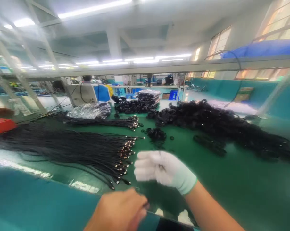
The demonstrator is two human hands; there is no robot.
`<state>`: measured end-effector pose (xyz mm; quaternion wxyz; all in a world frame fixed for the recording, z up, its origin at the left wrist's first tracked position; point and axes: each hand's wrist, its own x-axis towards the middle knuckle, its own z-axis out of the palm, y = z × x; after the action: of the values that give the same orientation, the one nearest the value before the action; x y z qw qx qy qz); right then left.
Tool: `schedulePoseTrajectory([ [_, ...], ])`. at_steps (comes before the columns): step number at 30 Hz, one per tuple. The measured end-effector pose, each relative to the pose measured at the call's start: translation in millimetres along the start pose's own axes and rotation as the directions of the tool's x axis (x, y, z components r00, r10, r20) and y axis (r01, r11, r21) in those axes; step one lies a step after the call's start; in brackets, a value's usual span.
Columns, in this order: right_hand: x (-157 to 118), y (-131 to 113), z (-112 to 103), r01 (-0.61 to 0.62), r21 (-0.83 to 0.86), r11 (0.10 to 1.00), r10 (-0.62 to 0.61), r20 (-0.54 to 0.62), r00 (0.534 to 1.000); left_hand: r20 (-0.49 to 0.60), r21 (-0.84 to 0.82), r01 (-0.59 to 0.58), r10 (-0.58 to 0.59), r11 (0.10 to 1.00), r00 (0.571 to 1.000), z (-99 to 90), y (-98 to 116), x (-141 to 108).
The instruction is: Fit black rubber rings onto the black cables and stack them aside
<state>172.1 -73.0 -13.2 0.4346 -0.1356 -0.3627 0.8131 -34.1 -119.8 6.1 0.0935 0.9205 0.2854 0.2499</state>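
My right hand [162,170], in a white glove with a pale green cuff, is over the green table with its palm showing and its fingers stretched to the left. A small dark spot shows at the palm. Nearer the table's front edge, my bare left hand [122,207] is closed and blurred, with something dark and small at its fingertips. A wide bundle of black cables [63,144] lies to the left, its connector ends just beyond my left hand. Small black rings [156,134] are piled behind my right hand.
A second cable bundle [106,122] lies farther back, near clear plastic bags [89,110]. Heaps of black coiled cables [207,120] spread across the back right. A white and blue machine [87,93] stands behind. At the far left are a red object [2,125] and part of another person's hand.
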Motion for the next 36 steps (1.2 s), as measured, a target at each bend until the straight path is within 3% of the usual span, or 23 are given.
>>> schedulePoseTrajectory([
  [4,-4.8,24.9,13.8,-0.187,-0.043,0.981,0.192,0.234,0.953,0.036,-0.112,0.194,-0.191,0.975,0.981,-45.4,-13.1,40.5],
  [9,-9.1,35.0,27.7,-0.249,0.0,0.969,0.241,0.238,0.941,0.126,-0.258,0.284,-0.259,0.924,0.958,-44.7,-32.7,59.7],
  [13,-6.6,34.5,37.4,-0.206,0.077,0.976,0.189,0.182,0.965,0.207,-0.446,0.37,-0.308,0.815,0.929,-23.2,-44.8,61.3],
  [16,-6.5,20.6,40.8,-0.116,0.156,0.981,0.097,0.124,0.988,0.26,-0.648,0.426,-0.343,0.631,0.903,12.8,-49.5,47.3],
  [17,-6.9,13.4,40.0,-0.067,0.17,0.983,0.051,0.098,0.994,0.24,-0.664,0.438,-0.381,0.607,0.893,28.5,-49.0,38.2],
  [19,-8.1,-1.6,35.6,0.059,0.16,0.985,-0.063,0.02,0.998,0.22,-0.611,0.476,-0.441,0.633,0.87,59.0,-44.1,15.5],
  [20,-8.5,-8.1,32.2,0.126,0.133,0.983,-0.123,-0.029,0.992,0.207,-0.55,0.475,-0.438,0.687,0.875,70.6,-39.4,3.6],
  [22,-8.5,-15.7,24.9,0.216,0.054,0.975,-0.208,-0.121,0.971,0.13,-0.372,0.36,-0.336,0.856,0.933,78.7,-26.1,-15.5],
  [24,-7.5,-13.7,19.4,0.208,-0.012,0.978,-0.207,-0.159,0.965,0.033,-0.159,0.193,-0.19,0.968,0.981,62.8,-10.5,-21.1],
  [26,-7.1,-3.4,18.0,0.112,-0.036,0.993,-0.115,-0.114,0.987,-0.024,-0.004,0.104,-0.104,0.995,0.994,28.1,1.1,-10.2],
  [29,-8.2,17.2,24.4,-0.097,-0.035,0.995,0.099,0.064,0.993,-0.024,-0.026,0.101,-0.101,0.995,0.995,-27.9,0.7,25.2],
  [31,-8.3,27.6,32.4,-0.177,0.002,0.984,0.174,0.164,0.971,0.027,-0.164,0.159,-0.156,0.974,0.987,-48.0,-10.4,48.3],
  [33,-6.7,32.8,41.3,-0.197,0.087,0.977,0.175,0.213,0.961,0.106,-0.363,0.228,-0.203,0.903,0.973,-47.2,-24.6,62.5],
  [36,-3.0,30.0,51.4,-0.149,0.239,0.959,0.099,0.209,0.973,0.195,-0.635,0.361,-0.311,0.682,0.93,-12.0,-42.2,59.8],
])
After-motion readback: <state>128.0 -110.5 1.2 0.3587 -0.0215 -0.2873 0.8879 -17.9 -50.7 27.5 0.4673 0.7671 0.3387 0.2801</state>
